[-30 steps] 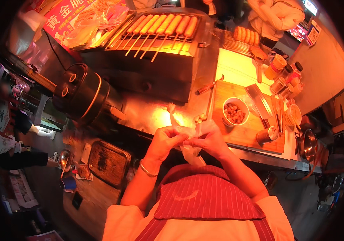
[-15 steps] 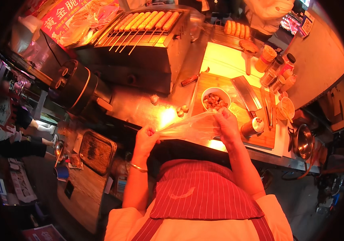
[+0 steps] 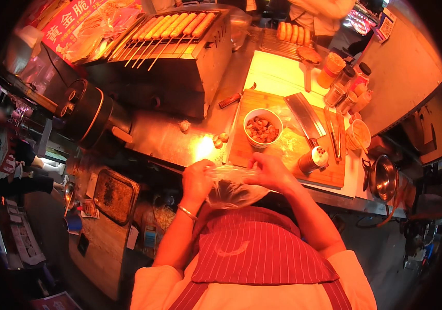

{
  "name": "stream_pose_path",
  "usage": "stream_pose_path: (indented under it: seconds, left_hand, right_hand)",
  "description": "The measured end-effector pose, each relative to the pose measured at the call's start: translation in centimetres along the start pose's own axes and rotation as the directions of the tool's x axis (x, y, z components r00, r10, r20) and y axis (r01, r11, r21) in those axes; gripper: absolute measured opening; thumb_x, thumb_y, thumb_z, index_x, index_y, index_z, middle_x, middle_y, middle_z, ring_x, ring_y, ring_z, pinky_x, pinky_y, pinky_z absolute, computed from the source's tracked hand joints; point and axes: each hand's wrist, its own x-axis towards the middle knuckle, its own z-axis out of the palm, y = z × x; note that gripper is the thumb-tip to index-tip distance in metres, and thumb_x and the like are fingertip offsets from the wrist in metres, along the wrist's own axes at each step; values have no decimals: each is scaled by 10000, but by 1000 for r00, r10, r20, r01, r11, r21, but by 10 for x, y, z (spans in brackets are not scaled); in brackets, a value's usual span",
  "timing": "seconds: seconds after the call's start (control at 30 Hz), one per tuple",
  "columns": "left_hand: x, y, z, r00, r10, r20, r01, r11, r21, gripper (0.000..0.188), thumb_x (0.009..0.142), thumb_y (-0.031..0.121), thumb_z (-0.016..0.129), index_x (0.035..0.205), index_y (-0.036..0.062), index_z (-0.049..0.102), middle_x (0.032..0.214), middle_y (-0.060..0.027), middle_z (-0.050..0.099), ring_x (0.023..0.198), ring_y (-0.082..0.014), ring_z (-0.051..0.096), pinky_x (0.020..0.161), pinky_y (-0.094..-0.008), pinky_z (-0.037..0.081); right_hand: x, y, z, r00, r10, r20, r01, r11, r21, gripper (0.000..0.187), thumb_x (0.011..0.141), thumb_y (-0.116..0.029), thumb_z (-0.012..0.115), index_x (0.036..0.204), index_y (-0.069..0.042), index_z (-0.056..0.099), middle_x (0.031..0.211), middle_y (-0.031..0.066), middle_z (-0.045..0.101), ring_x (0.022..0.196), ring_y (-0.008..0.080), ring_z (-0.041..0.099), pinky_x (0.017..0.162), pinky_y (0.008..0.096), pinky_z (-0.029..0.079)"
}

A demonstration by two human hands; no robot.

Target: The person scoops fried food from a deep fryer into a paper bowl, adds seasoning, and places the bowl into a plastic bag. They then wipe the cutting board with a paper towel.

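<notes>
A clear plastic bag (image 3: pixel 235 195) hangs between my hands, just in front of the counter's near edge. My left hand (image 3: pixel 197 178) is closed on one side of the bag's upper edge, and my right hand (image 3: pixel 273 173) pinches the other side. Right beyond the bag, a white paper bowl (image 3: pixel 247 117) filled with browned, cut-up food pieces (image 3: pixel 263 131) stands on a wooden cutting board (image 3: pixel 237 150). To its right lie a cleaver (image 3: pixel 303 114) and tongs (image 3: pixel 334 133). A shaker jar (image 3: pixel 313 159) is near my right hand.
At the far left, skewered sausages (image 3: pixel 174 25) lie on a hot grill (image 3: pixel 174 82). Several seasoning jars (image 3: pixel 346 82) and a tub (image 3: pixel 358 135) line the right side. A metal pan (image 3: pixel 383 178) sits at the right end. A person (image 3: pixel 324 15) stands beyond the counter.
My hands have come closer together and nearer my body. The bag, stretched sideways before, now hangs down, opened out. The whole view has shifted slightly, so the counter sits further left.
</notes>
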Motion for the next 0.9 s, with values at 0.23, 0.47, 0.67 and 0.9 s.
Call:
stream_pose_path:
  seconds: [0.23, 0.47, 0.67, 0.9]
  left_hand:
    - [27, -17, 17, 992, -119, 46, 115, 990, 79, 271, 711, 130, 724, 970, 76, 665, 634, -171, 599, 609, -305, 629, 570, -381, 486]
    - [58, -24, 54, 971, 23, 237, 16, 987, -160, 125, 771, 90, 603, 846, 4, 654, 757, -228, 617, 718, -372, 636, 587, -415, 483]
    - [86, -23, 54, 925, 51, 378, 9, 988, -156, 133, 768, 115, 627, 833, 3, 657, 719, -232, 594, 673, -384, 614, 561, -426, 460]
    - [111, -37, 66, 905, 207, 371, -158, 975, -158, 178, 823, 176, 659, 876, 10, 696, 748, -217, 635, 756, -277, 673, 623, -339, 491]
  right_hand:
    - [0, 66, -7, 880, 233, -414, -356, 901, -248, 332, 641, -231, 749, 879, -48, 608, 833, 159, 650, 825, 320, 631, 715, 428, 487]
    - [8, 71, -13, 868, 209, -450, -296, 946, -131, 523, 711, -396, 754, 1009, 16, 635, 902, 212, 662, 924, 326, 642, 758, 419, 498]
    - [52, 86, -28, 765, 388, -515, -441, 897, 21, 433, 841, -380, 610, 939, 40, 647, 736, 223, 647, 754, 365, 655, 685, 441, 501]
    - [69, 102, -22, 703, 369, -608, -421, 905, 62, 291, 861, -219, 538, 766, 45, 613, 692, 238, 613, 601, 323, 641, 578, 434, 487]
